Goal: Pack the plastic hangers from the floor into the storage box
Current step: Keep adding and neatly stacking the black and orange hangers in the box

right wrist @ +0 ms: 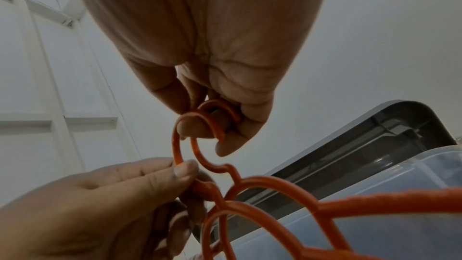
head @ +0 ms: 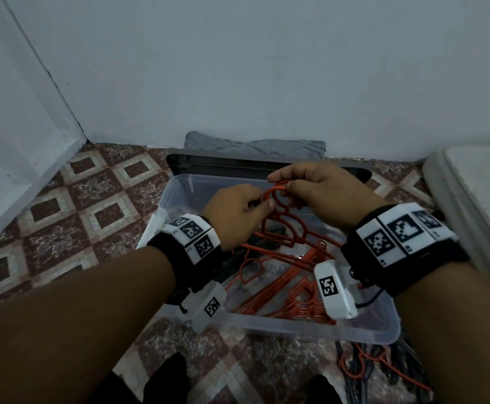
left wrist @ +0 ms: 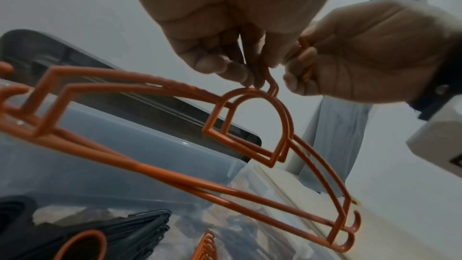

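Your left hand (head: 235,215) and right hand (head: 322,191) each pinched the hook of two orange hangers (head: 278,225) above the box (head: 354,335); neither grip was spread.

Head view looks down; wrist views close, upward; share hangers (head: 278,217).

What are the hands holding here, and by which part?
Two orange hangers, held together above the storage box. Both the left hand and the right hand pinch them at the top hooks.
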